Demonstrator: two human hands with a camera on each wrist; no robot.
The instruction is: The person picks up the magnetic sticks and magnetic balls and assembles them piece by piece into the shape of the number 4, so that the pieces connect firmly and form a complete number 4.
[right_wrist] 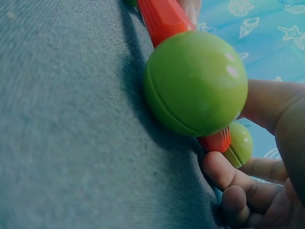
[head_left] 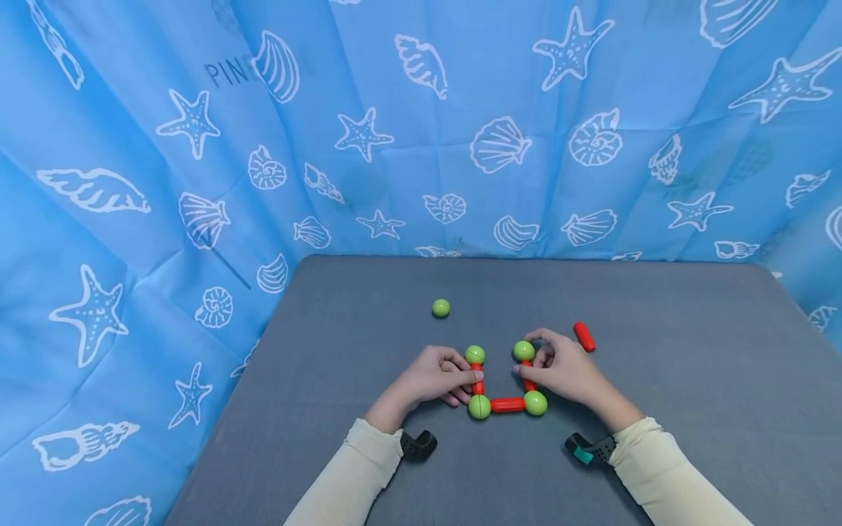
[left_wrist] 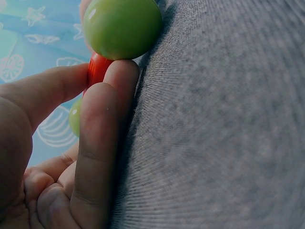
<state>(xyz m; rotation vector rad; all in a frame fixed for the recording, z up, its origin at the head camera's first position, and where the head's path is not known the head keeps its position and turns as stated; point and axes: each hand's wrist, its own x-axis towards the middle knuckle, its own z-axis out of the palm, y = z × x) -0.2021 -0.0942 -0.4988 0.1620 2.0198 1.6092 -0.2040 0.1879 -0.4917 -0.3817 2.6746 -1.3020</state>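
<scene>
Several green balls and three red rods form a U on the table, its open side facing away from me. My left hand (head_left: 434,376) pinches the left rod (head_left: 478,388) between the far-left ball (head_left: 475,355) and the near-left ball (head_left: 479,407). On the other side, my right hand (head_left: 566,369) grips the right rod (head_left: 530,384) with thumb and fingers, one finger reaching to the far-right ball (head_left: 523,351). A front rod (head_left: 507,405) joins the near-left ball to the near-right ball (right_wrist: 195,83). The left wrist view shows fingertips right under the near-left ball (left_wrist: 124,28).
A loose green ball (head_left: 441,308) lies farther back on the grey table (head_left: 691,351). Just beyond the right hand lies a loose red rod (head_left: 584,337). A blue curtain (head_left: 421,183) with white shell prints hangs behind the table and along its left side.
</scene>
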